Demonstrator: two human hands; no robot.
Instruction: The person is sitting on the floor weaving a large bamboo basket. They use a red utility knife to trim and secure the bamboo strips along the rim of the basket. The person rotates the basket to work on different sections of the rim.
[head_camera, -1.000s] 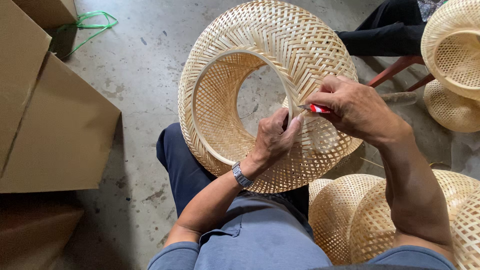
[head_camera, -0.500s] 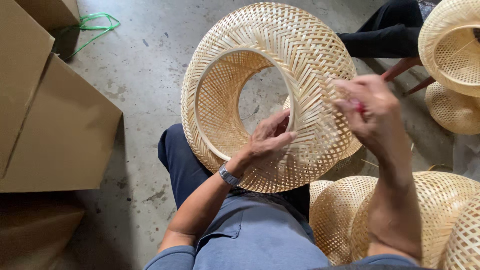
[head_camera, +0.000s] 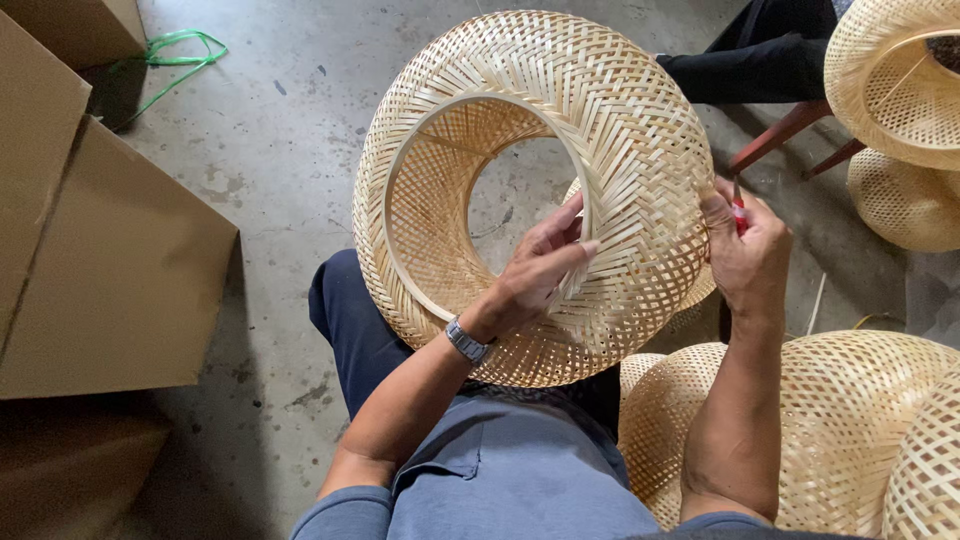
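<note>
Along the left edge stand plain brown cardboard boxes (head_camera: 110, 270), three in view: one at the top corner, one large slanted one in the middle, and a darker one low in shadow. No label shows on any of them. Just right of the top box a loop of green plastic strap (head_camera: 180, 55) lies on the grey concrete floor (head_camera: 290, 150).

In the middle, a large round woven bamboo shade with an open centre (head_camera: 530, 190) rests on the person's lap, tilted so its opening faces the camera; the floor shows through the hole. The left hand (head_camera: 535, 275), a metal wristwatch (head_camera: 467, 342) on its wrist, lies with fingers spread and pressed flat against the inner rim of the shade. The right hand (head_camera: 745, 250) sits at the shade's right outer edge, closed on a small red-handled tool (head_camera: 740, 212), its tip against the weave.

To the right, four more woven bamboo shades (head_camera: 850, 420) can be counted: two beside the person's right arm at the bottom, two at the upper right. Another person's dark trouser leg (head_camera: 750, 60) and a reddish wooden stool leg (head_camera: 785, 135) stand between.
</note>
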